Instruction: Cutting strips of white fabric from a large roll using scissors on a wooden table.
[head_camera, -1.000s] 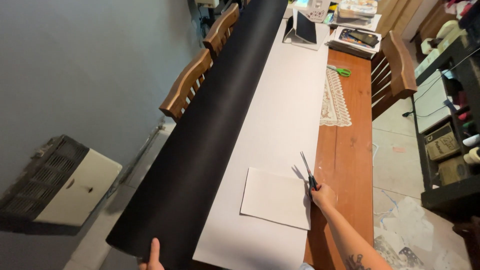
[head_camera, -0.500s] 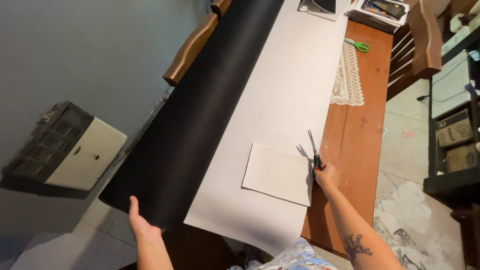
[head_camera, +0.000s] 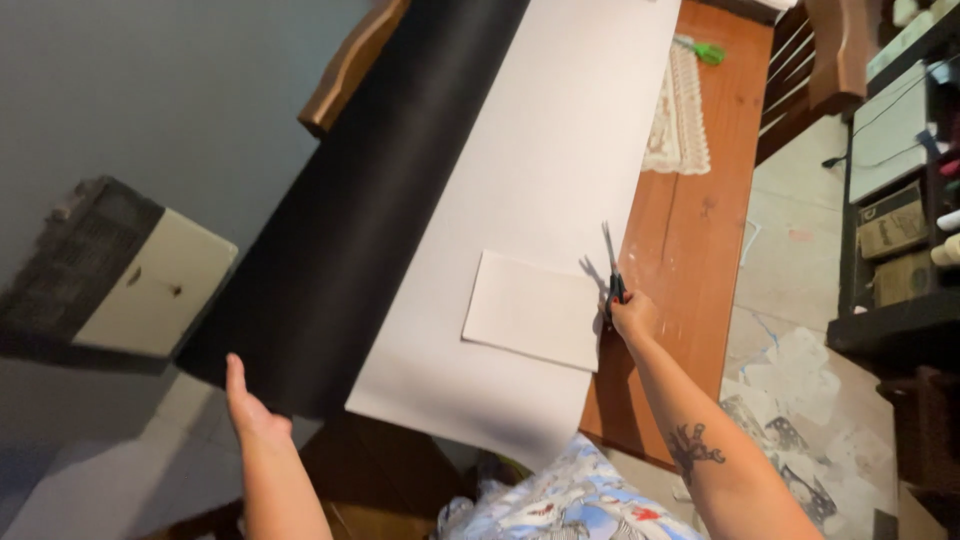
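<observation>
black sheet (head_camera: 370, 200): far end cut off at top | scissors (head_camera: 612, 270): handles hidden in right hand (head_camera: 632, 315)

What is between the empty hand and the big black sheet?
Nothing visible. The left hand is open beside the near corner of the black sheet, which hangs off the wooden table. I cannot tell whether it touches the sheet. The right hand holds scissors by the small white paper.
</observation>
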